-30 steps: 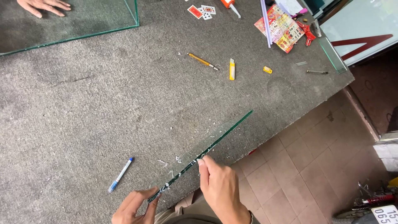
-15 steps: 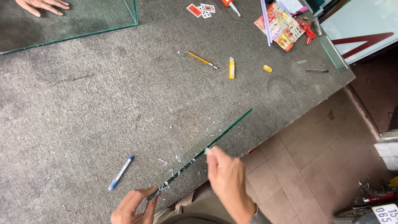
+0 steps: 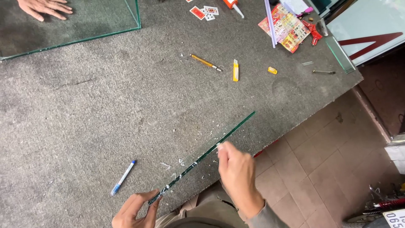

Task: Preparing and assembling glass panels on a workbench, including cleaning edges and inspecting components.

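Glass, in a long narrow strip (image 3: 202,157) with a green edge, runs slantwise between the two hands over the near edge of the worktable. The left hand (image 3: 137,209) pinches the strip's lower end, thumb and fingers closed around it, palm turned up and the wrist coming in from the bottom of the view. The right hand (image 3: 236,171) meets the strip near its middle, fingertips bunched and pressed against the edge; whether they clasp the glass or only touch it I cannot tell. Its forearm, in a grey sleeve, slopes back toward the body. Small white chips lie scattered just beside the strip. A little out from the left hand lies a blue pen (image 3: 122,177). Well beyond the grip, across the grey carpeted tabletop (image 3: 105,105), rest a yellow pencil (image 3: 205,62), a yellow utility knife (image 3: 235,70) and a small yellow block (image 3: 272,70). Farther still are red playing cards (image 3: 203,11), a colourful printed sheet (image 3: 287,27) and a red tool (image 3: 312,33). At the far corner another person's hand (image 3: 44,7) lies flat on a large glass pane (image 3: 84,25). Right of the table, brown floor tiles (image 3: 320,169) show.
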